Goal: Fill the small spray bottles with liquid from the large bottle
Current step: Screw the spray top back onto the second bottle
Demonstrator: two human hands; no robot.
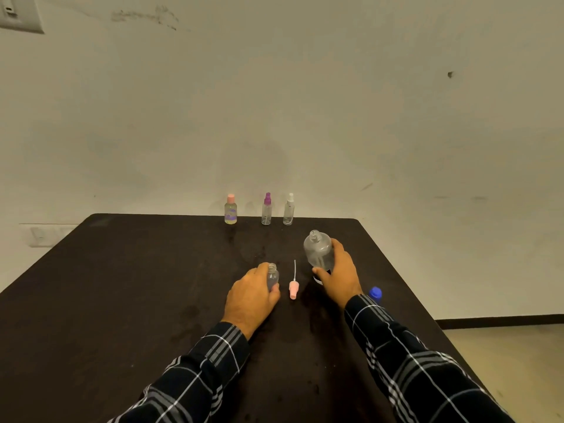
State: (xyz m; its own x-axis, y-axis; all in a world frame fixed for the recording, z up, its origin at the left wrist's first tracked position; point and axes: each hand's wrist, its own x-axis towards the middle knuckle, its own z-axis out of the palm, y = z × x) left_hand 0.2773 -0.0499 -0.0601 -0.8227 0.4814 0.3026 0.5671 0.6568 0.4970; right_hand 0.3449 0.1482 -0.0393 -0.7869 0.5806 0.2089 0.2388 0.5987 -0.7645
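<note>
On the dark table (122, 285), the left hand (250, 296) grips the uncapped small spray bottle (272, 277) and the right hand (340, 271) grips the open large bottle (317, 250) nearby, so tilt slowly, mouth over mouth, holding the small one upright

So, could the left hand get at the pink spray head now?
Likely yes for reach: the pink spray head lies just beside the left hand, nothing between. But that hand grips the small bottle.
</note>
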